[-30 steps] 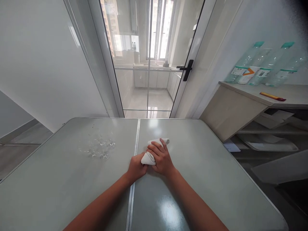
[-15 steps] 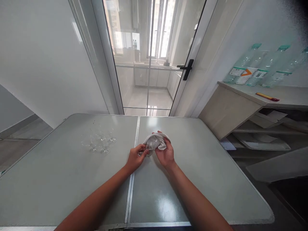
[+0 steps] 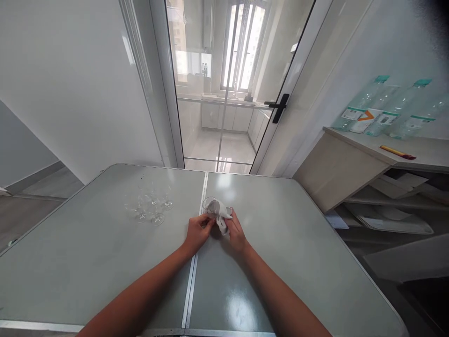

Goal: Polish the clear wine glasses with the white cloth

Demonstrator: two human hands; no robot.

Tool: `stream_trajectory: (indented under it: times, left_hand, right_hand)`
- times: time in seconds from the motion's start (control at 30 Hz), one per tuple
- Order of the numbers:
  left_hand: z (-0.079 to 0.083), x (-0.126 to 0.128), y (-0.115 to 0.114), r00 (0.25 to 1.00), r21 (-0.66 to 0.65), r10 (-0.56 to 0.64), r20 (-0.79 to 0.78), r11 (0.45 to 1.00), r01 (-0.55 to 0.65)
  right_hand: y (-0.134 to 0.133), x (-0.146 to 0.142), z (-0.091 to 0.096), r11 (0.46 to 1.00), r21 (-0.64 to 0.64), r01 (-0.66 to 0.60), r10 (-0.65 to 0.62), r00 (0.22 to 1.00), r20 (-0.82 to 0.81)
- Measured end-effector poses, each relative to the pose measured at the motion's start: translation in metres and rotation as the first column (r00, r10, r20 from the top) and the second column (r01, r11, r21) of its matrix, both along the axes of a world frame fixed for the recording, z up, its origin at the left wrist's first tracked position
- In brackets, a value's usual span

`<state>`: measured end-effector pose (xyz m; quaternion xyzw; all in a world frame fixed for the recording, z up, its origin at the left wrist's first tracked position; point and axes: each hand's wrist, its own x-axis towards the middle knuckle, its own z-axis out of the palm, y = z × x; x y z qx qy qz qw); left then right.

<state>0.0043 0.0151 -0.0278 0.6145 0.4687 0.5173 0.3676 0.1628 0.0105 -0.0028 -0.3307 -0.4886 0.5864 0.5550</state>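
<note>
Over the middle of the table, a clear stemmed glass [image 3: 209,204] lies tilted between my hands, its round rim toward the upper left. My left hand [image 3: 198,231] is closed, thumb and fingers pinching the glass low on its near side. A white cloth [image 3: 221,220] is draped against the glass and bunched at its right side. My right hand [image 3: 237,231] is closed on the cloth, its fingers partly hidden behind it. Several clear stemmed glasses [image 3: 157,219] stand in a group on the left half of the table.
The grey-green table [image 3: 287,262] has a metal seam down its middle. Behind it is a glass door [image 3: 231,112] with a black handle [image 3: 280,108]. At right, a shelf unit [image 3: 354,164] carries several plastic bottles [image 3: 386,117] and a yellow-red packet [image 3: 397,152].
The glass has turned so its rim faces the upper left, and the cloth now hangs down beside it. My right hand has rotated and moved slightly left. The whole view has shifted slightly.
</note>
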Motion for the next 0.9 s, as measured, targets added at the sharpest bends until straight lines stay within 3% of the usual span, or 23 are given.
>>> stream_trajectory:
  times: [0.1,0.17,0.27,0.37,0.47,0.57,0.63,0.7,0.73,0.8,0.9]
  left_hand:
    - [0.003,0.0,0.0,0.99,-0.017,-0.043,0.136,0.999,0.046]
    - [0.006,-0.001,0.001,0.965,-0.02,-0.096,0.243,0.994,0.104]
    - [0.007,-0.004,0.002,0.943,-0.032,-0.136,0.304,0.988,0.153]
    - [0.003,-0.005,0.003,0.962,-0.085,-0.094,0.258,0.989,0.119]
    - [0.002,-0.005,0.005,0.978,-0.136,-0.016,0.208,0.99,0.046]
    - [0.007,-0.006,0.007,0.986,-0.099,0.062,0.156,0.994,-0.047]
    - [0.01,-0.007,0.01,0.986,-0.08,0.04,0.163,0.996,-0.027]
    - [0.009,-0.008,0.013,0.969,-0.092,-0.025,0.245,0.994,0.049]
    - [0.008,-0.008,0.014,0.948,-0.102,-0.06,0.313,0.99,0.096]
    - [0.005,-0.008,0.015,0.889,-0.103,-0.113,0.444,0.979,0.176]
    - [0.001,-0.008,0.015,0.856,-0.094,-0.138,0.498,0.973,0.212]
  right_hand:
    - [0.003,0.003,0.001,0.983,0.179,-0.042,0.001,0.976,0.218]
    - [0.004,0.003,0.003,0.936,0.329,-0.127,-0.024,0.908,0.418]
    - [0.006,0.005,0.004,0.855,0.482,-0.193,-0.167,0.776,0.608]
    - [0.009,0.008,0.001,0.805,0.546,-0.233,-0.309,0.621,0.72]
    - [0.01,0.008,-0.005,0.811,0.531,-0.247,-0.34,0.539,0.77]
    - [0.011,0.007,-0.009,0.872,0.451,-0.192,-0.263,0.593,0.761]
    - [0.011,0.007,-0.008,0.934,0.328,-0.144,-0.135,0.707,0.694]
    - [0.011,0.006,-0.004,0.974,0.143,-0.174,0.078,0.856,0.511]
    - [0.01,0.006,-0.002,0.974,0.048,-0.223,0.189,0.907,0.376]
    - [0.009,0.005,0.005,0.935,-0.099,-0.341,0.351,0.93,0.112]
    - [0.007,0.003,0.011,0.895,-0.173,-0.411,0.41,0.911,-0.043]
